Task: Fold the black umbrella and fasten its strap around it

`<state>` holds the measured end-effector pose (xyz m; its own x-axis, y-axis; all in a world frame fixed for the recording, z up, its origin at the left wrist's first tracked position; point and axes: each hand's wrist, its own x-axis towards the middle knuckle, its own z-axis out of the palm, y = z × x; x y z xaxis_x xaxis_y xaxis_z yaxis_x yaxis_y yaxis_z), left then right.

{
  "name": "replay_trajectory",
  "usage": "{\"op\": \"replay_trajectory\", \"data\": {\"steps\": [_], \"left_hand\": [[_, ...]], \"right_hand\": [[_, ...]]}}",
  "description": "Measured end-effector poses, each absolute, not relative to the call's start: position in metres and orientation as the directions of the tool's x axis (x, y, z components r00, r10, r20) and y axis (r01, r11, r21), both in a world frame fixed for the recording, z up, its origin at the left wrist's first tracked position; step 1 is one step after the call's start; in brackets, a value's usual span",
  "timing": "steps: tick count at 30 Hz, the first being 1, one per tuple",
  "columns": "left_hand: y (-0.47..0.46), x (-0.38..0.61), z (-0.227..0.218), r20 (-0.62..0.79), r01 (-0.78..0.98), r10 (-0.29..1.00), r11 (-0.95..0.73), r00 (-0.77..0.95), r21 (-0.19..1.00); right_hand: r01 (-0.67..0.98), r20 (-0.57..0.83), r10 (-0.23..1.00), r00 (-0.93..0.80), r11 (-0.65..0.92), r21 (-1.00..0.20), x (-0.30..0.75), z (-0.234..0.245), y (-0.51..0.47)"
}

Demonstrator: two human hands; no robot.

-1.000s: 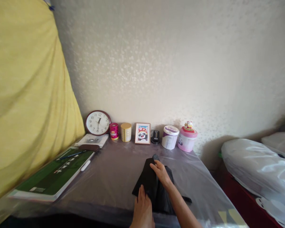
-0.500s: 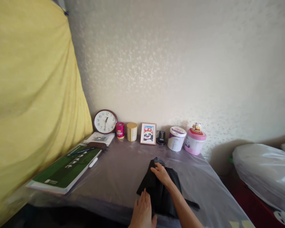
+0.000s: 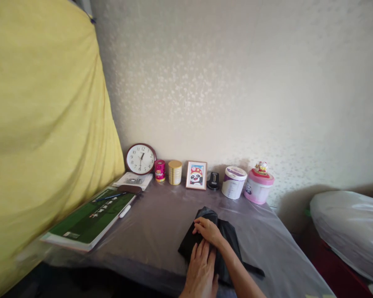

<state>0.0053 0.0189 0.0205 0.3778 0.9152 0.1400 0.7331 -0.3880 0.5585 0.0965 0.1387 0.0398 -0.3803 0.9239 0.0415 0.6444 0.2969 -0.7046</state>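
Observation:
A black folded cloth item (image 3: 188, 244), with a dark strap (image 3: 253, 270) sticking out to its right, lies near the front of the table. I cannot make out what kind of item it is. My left hand (image 3: 201, 263) rests flat on its lower part, fingers stretched forward. Just above it, my right hand (image 3: 208, 231) lies across the upper part with its fingers bent and closed on the cloth. The left fingertips meet the underside of the right hand. Both hands hide the item's middle.
Along the wall stand a clock (image 3: 140, 159), a pink can (image 3: 160, 171), a yellow-lidded tin (image 3: 175, 173), a framed panda picture (image 3: 196, 175), a black object (image 3: 213, 181) and two tubs (image 3: 234, 183). A green book (image 3: 90, 217) lies left; a plastic-wrapped bundle (image 3: 350, 223) sits right.
My left hand has slid forward and right, onto the cloth and up to my right hand. The right hand's fingers are more bent and slightly lower. The view has shifted a little left.

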Motion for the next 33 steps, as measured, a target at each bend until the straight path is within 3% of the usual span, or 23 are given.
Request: {"op": "replay_trajectory", "data": {"steps": [6,11,15,23,28,33], "left_hand": [[0.030,0.005,-0.005,0.088,0.775,0.941,-0.321,0.328,0.544],[0.030,0.007,-0.021,0.151,0.760,0.936,-0.347,0.319,0.550],[0.031,0.012,-0.033,0.189,0.786,0.936,-0.352,0.297,0.509],[0.035,0.016,-0.019,-0.067,0.899,0.974,-0.170,0.214,0.403],[0.035,0.017,-0.014,-0.123,0.931,0.978,-0.118,0.169,0.345],[0.038,0.020,-0.026,-0.119,0.929,0.981,-0.103,0.154,0.355]], "right_hand": [[0.619,0.095,0.866,-0.490,0.423,-0.662,0.098,0.047,0.123],[0.492,0.317,0.754,-0.575,0.628,-0.602,0.111,0.049,0.095],[0.475,0.422,0.714,-0.559,0.693,-0.543,0.127,0.035,0.093],[0.630,0.385,0.753,-0.535,0.658,-0.412,0.131,0.018,0.143],[0.709,0.342,0.797,-0.498,0.601,-0.368,0.130,0.015,0.178],[0.774,0.288,0.877,-0.385,0.477,-0.416,0.127,0.011,0.200]]}}
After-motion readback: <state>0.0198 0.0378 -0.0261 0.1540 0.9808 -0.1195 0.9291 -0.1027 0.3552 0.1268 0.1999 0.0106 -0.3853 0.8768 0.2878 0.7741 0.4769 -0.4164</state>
